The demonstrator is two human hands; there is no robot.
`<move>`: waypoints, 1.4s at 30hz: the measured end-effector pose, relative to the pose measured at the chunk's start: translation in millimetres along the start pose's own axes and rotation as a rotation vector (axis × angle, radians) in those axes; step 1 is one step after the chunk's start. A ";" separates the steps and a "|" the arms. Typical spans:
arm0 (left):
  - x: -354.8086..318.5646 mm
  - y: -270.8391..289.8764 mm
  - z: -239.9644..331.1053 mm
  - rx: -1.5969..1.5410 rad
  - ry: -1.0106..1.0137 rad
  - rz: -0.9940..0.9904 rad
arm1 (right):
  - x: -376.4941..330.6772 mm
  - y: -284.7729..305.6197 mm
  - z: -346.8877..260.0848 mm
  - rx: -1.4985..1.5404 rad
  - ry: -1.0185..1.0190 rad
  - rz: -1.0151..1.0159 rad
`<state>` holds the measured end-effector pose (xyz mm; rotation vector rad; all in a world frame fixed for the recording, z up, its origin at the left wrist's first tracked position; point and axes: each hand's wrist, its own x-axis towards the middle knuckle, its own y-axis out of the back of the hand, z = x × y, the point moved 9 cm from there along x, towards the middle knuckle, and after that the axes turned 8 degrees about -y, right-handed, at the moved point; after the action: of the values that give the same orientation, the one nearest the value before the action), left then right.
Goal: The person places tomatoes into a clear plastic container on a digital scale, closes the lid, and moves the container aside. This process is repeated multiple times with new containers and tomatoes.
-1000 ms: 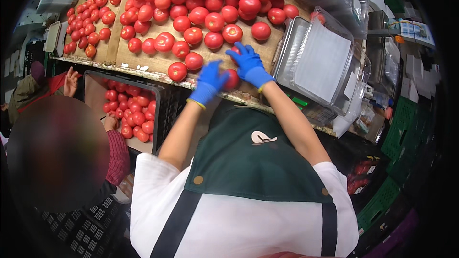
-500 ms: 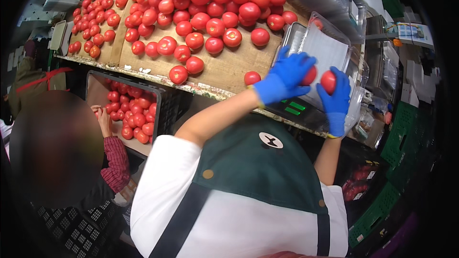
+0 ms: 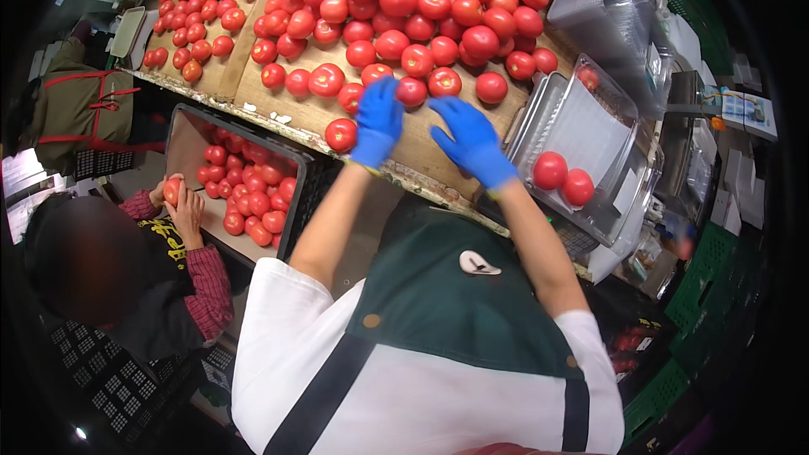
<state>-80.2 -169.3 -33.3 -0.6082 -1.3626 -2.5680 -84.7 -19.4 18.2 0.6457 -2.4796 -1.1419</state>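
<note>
Here, my left hand (image 3: 378, 125), gloved in blue, lies over the near edge of the wooden table (image 3: 308, 114), fingers pointing away from me among loose red tomatoes (image 3: 417, 61); its palm is hidden, so I cannot tell whether it grips one. A single tomato (image 3: 340, 135) sits just beside it on the left. My right hand (image 3: 472, 143), gloved alike, is spread above the wood, thumb apart from the extended fingers. To its right, a pair of tomatoes (image 3: 550, 170) rests at the near end of a clear, white-lined tray (image 3: 577, 131); stacked clear containers (image 3: 590, 25) stand beyond. At my left, a co-worker's hands (image 3: 187, 217) hold another tomato (image 3: 173, 191) beside a dark crate (image 3: 187, 141) of tomatoes.
</note>
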 end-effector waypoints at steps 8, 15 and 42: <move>29.9 -31.9 -80.8 0.064 0.189 -0.280 | 44.5 -149.2 27.6 -0.620 0.034 0.020; 51.8 -37.3 21.3 -1.563 0.710 -0.344 | -82.1 -21.5 0.2 0.326 -0.347 -0.227; -9.2 -5.7 -79.1 0.321 -0.016 -0.200 | 8.9 -18.4 -22.7 0.135 -0.011 -0.043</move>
<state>-95.4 -231.5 -81.1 -0.4573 -1.8759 -2.4088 -76.6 -48.8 19.1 0.7354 -2.5811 -1.0020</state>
